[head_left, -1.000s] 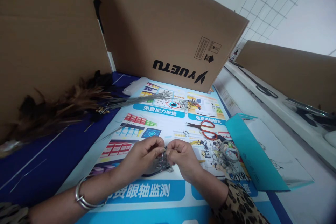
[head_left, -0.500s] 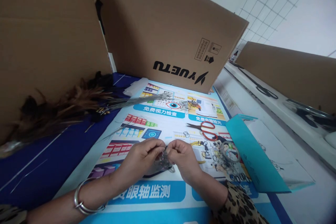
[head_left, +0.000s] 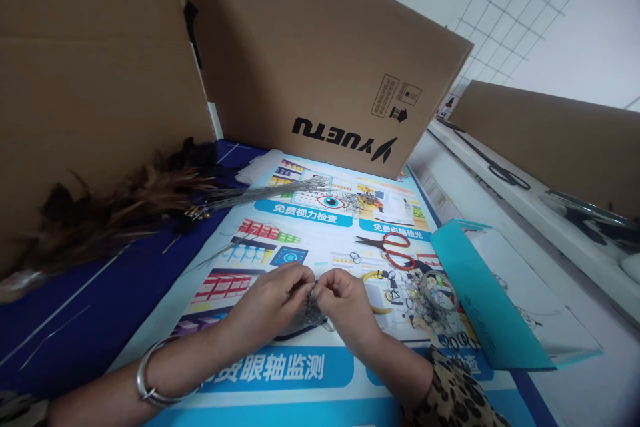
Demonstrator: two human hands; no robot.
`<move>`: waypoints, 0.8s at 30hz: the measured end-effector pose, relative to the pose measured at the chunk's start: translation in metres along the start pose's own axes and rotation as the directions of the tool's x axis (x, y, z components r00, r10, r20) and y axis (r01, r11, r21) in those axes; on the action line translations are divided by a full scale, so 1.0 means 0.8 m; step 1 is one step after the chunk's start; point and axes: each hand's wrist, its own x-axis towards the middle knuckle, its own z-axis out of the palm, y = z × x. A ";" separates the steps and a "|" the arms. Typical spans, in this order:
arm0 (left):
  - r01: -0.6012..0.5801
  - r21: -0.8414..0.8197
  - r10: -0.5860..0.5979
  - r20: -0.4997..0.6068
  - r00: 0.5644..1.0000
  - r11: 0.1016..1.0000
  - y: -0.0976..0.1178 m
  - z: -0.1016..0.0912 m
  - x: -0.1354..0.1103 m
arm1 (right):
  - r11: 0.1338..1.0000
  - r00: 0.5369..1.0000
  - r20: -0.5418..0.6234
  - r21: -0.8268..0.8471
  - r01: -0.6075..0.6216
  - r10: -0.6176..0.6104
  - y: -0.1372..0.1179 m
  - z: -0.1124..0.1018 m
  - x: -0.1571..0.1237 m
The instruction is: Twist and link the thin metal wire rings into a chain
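My left hand [head_left: 280, 293] and my right hand [head_left: 345, 303] meet over the printed sheet, both closed in a pinch with fingertips nearly touching. Between them is a small dark wire piece, mostly hidden by the fingers. Below the fingertips lies a cluster of thin metal rings and wire [head_left: 314, 312], partly behind my left hand; I cannot tell whether it hangs from the held piece. Right of my right hand are a tangled heap of wire and rings [head_left: 425, 303] and a coil of thin wire [head_left: 439, 290]. Red-handled scissors [head_left: 393, 250] lie open beyond my hands.
A teal open box [head_left: 487, 293] stands at the right. Brown feathers [head_left: 125, 207] and a bundle of thin wires [head_left: 260, 193] lie on the left. A large cardboard panel [head_left: 310, 47] rises behind. More small metal pieces [head_left: 360, 200] sit near it.
My hands stay together in the same pinch with only slight finger movement. My left forearm and its bracelet have shifted slightly left and down.
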 end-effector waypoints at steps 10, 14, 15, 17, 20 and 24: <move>0.209 -0.284 -0.169 0.159 0.973 0.936 0.007 -0.011 0.007 | 0.999 0.999 0.046 -0.024 0.027 -0.026 -0.005 -0.004 -0.001; 0.241 -0.374 -0.182 0.187 0.965 0.895 0.007 -0.010 0.009 | 0.976 0.993 0.002 -0.182 0.115 -0.117 -0.002 -0.002 -0.004; 0.235 -0.382 -0.174 0.187 0.967 0.894 0.007 -0.010 0.008 | 0.962 0.988 -0.005 -0.232 0.146 -0.151 0.000 -0.002 -0.005; 0.222 -0.392 -0.157 0.192 0.969 0.893 0.007 -0.009 0.008 | 0.918 0.973 0.001 -0.329 0.220 -0.233 0.003 -0.002 -0.005; 0.206 -0.361 -0.149 0.180 0.972 0.910 0.008 -0.010 0.007 | 0.843 0.945 0.035 -0.442 0.307 -0.326 0.006 -0.004 -0.004; 0.147 -0.227 -0.115 0.150 0.982 0.963 0.008 -0.014 0.006 | 0.780 0.923 0.053 -0.517 0.353 -0.382 0.010 -0.009 0.000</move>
